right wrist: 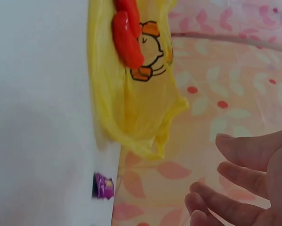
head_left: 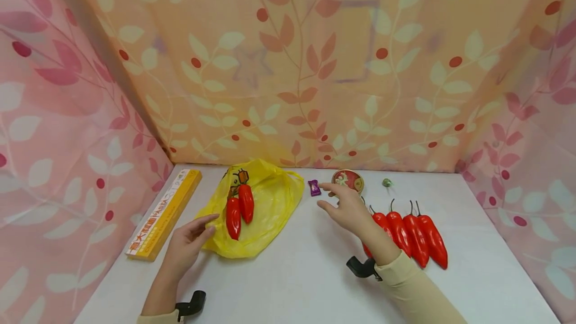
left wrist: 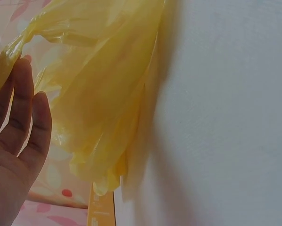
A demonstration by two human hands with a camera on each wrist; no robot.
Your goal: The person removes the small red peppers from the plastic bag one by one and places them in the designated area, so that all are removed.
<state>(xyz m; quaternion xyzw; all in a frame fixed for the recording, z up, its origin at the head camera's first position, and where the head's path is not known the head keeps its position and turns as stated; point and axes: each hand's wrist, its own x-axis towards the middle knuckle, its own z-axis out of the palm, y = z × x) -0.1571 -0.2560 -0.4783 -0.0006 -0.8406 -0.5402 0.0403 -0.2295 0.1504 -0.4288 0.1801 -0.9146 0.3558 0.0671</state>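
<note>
Left hand [head_left: 189, 241], fingers relaxed, touched the yellow plastic bag [head_left: 270, 204] bearing two red peppers [head_left: 239, 210]; right hand [head_left: 347, 209] hovered open near the desk's [head_left: 306, 274] far edge.

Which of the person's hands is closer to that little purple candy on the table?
The right hand. It hovers open just right of the purple candy, while the left hand is far off, touching the yellow bag.
</note>
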